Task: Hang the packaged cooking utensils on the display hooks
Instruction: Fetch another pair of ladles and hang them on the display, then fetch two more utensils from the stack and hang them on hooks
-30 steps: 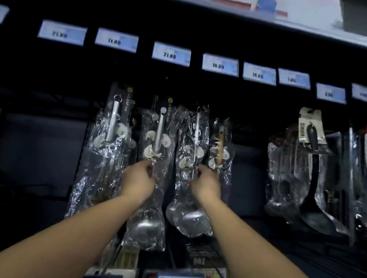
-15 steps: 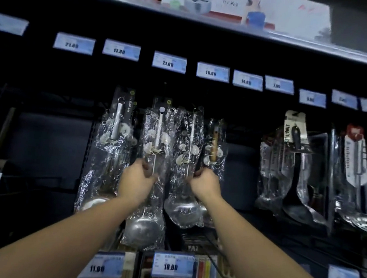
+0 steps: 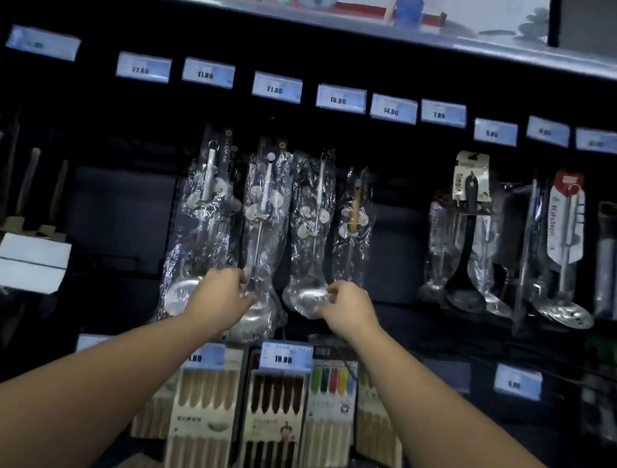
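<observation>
I see both arms reaching up to a dark display wall where four wrapped ladles hang side by side from hooks under a row of price tags [image 3: 276, 87]. My left hand [image 3: 220, 300] is closed around the lower stem of the second ladle [image 3: 261, 228], just above its bowl, pinching the crinkled clear wrap. My right hand [image 3: 346, 307] grips the plastic at the bowl of the third ladle [image 3: 311, 226], fingers curled onto the wrap's right edge. The first ladle [image 3: 203, 214] hangs free to the left, and a shorter wooden-handled ladle [image 3: 354, 220] hangs free to the right, just above my right hand. All four tops sit up at the hooks; I cannot tell how firmly they are seated. Further right hang a black ladle [image 3: 464, 251] and a slotted skimmer [image 3: 564, 270], well apart from my hands. Below my forearms stand boxed chopstick packs [image 3: 275, 414].
</observation>
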{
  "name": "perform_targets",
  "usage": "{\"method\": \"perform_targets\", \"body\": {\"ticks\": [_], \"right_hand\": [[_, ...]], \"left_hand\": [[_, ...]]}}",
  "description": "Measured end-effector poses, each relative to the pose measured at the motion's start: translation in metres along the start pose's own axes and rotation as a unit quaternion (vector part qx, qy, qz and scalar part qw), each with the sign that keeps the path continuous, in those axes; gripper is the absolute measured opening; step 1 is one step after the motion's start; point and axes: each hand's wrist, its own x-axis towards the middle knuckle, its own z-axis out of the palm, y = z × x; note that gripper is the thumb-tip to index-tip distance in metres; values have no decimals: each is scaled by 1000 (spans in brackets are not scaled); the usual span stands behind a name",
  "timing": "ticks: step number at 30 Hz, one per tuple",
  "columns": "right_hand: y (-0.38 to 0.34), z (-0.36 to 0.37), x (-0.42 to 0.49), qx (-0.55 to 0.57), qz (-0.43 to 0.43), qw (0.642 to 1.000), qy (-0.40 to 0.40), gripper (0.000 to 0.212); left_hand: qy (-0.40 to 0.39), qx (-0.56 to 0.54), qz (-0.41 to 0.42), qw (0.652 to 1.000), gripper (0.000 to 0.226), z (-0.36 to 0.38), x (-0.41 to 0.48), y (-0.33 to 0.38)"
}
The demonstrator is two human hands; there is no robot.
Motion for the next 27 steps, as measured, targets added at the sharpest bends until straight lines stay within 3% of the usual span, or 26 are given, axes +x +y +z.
{"method": "perform_targets", "body": {"ticks": [4, 8, 10, 13, 19, 23, 27], "right_hand": [[-4, -16, -44, -65, -24, 997, -16, 39], [-2, -29, -99, -126, -37, 991, -24, 57], [5, -30, -128, -143, -27, 989, -22, 55], [24, -26, -177, -162, 25, 986, -42, 42], [93, -19, -300, -187, 131, 968, -104, 52], [152, -35, -390, -194, 203, 954, -106, 58], [208, -75, -472, -187, 295, 933, -86, 70]], "left_hand": [[-33, 65, 40, 997, 42, -17, -31, 13], [-63, 60, 99, 991, 45, -27, -68, 23], [-77, 42, 123, 988, 44, -28, -92, 26], [-127, 42, 145, 980, 43, -17, -134, 24], [-226, 8, 174, 958, 54, 31, -236, 32], [-304, -14, 187, 934, 49, 68, -301, 70], [-348, -37, 261, 899, 48, 109, -361, 136]]}}
